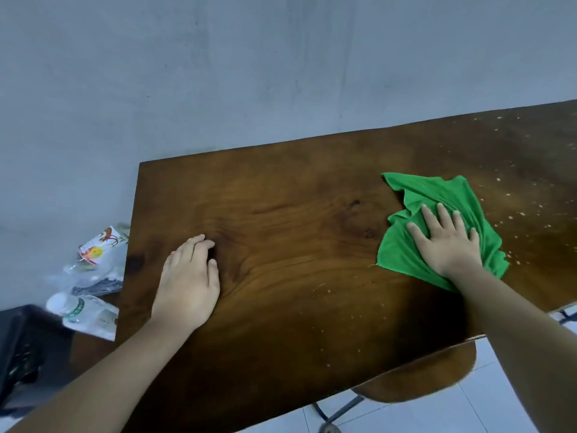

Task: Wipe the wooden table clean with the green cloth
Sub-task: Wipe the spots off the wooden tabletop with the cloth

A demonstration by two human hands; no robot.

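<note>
A dark wooden table (296, 232) fills the middle of the head view. A crumpled green cloth (437, 198) lies on its right half. My right hand (446, 242) presses flat on the cloth, fingers spread and pointing away from me. My left hand (187, 276) rests on the bare wood at the left, fingers loosely curled, holding nothing. Pale crumbs (512, 217) speckle the wood to the right of the cloth, and a few (324, 287) lie near the front middle.
A grey wall (249, 73) stands behind the table. Left of the table lie plastic bags (100, 254), a plastic bottle (81, 310) and a dark object (25, 345). A wooden chair seat (431, 376) sits under the front edge above white floor tiles (468, 410).
</note>
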